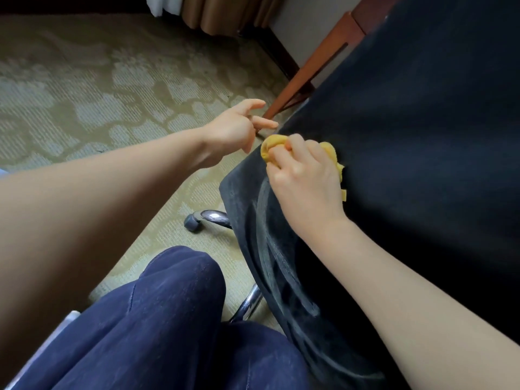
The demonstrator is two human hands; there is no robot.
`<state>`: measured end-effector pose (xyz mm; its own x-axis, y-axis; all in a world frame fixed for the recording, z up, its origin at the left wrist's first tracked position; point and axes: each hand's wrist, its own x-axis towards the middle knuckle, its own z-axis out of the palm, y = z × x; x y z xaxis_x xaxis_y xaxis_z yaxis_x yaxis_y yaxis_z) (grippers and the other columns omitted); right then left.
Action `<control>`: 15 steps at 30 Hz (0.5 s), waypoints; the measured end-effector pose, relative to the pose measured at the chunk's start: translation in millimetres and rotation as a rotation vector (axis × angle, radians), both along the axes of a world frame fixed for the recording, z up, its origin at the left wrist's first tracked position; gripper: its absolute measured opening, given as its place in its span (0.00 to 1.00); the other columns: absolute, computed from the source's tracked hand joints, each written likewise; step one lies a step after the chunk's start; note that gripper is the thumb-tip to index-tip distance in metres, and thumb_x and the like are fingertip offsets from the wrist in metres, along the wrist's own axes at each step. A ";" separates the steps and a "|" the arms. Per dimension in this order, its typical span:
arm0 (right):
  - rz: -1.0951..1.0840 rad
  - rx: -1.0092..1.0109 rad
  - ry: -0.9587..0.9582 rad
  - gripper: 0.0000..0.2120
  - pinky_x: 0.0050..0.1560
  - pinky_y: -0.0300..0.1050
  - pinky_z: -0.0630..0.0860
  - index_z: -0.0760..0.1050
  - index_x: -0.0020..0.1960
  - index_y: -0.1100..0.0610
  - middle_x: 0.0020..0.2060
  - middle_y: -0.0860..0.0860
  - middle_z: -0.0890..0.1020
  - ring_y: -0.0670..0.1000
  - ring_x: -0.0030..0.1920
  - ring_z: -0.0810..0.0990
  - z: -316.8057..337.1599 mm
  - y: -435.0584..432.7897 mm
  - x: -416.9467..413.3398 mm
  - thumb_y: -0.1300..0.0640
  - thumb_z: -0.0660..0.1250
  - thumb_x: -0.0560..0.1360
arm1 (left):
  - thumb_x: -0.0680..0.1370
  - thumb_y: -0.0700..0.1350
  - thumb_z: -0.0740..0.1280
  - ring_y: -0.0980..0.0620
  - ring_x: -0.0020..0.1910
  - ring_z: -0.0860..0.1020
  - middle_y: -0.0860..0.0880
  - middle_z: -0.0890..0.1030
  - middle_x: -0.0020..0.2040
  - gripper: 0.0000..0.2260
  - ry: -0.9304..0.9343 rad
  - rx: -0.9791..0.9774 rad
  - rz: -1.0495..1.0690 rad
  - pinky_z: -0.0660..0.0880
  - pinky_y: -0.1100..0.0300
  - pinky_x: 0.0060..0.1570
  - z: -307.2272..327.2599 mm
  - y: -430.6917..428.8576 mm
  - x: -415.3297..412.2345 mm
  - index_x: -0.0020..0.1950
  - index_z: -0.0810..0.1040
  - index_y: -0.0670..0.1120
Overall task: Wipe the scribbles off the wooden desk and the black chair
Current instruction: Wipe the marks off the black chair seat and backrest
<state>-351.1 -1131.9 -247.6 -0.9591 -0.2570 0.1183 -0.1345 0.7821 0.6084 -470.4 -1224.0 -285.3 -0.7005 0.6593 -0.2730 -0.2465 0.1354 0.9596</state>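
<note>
The black chair (408, 136) fills the right side of the head view, its seat edge facing me. Pale chalky scribble arcs (270, 257) curve across the near part of the seat. My right hand (304, 178) grips a bunched yellow cloth (271, 149) and presses it on the seat near its far left corner. My left hand (239, 126) hovers just left of the cloth, off the seat edge, fingers loosely spread and holding nothing. A leg of the wooden desk (306, 71) slants down behind the chair.
Patterned green carpet (98, 94) covers the floor to the left. The chair's chrome base with a grey caster (194, 220) sticks out below the seat. My knees in dark blue trousers (168, 319) are at the bottom. Brown curtains (222, 12) hang at the back.
</note>
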 end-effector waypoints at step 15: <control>0.061 0.159 -0.057 0.13 0.42 0.45 0.61 0.78 0.40 0.58 0.41 0.50 0.79 0.54 0.45 0.77 55.5 9.4 75.9 0.69 0.58 0.75 | 0.70 0.22 0.46 0.55 0.63 0.71 0.47 0.74 0.65 0.32 0.200 -0.033 -0.215 0.71 0.72 0.45 6.3 -13.7 24.1 0.69 0.70 0.43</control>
<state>-275.2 -1122.5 -192.1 -0.9452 -0.3260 0.0171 -0.2168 0.6659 0.7138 -446.3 -1237.7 -279.0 -0.5875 0.7917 -0.1674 -0.0151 0.1961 0.9805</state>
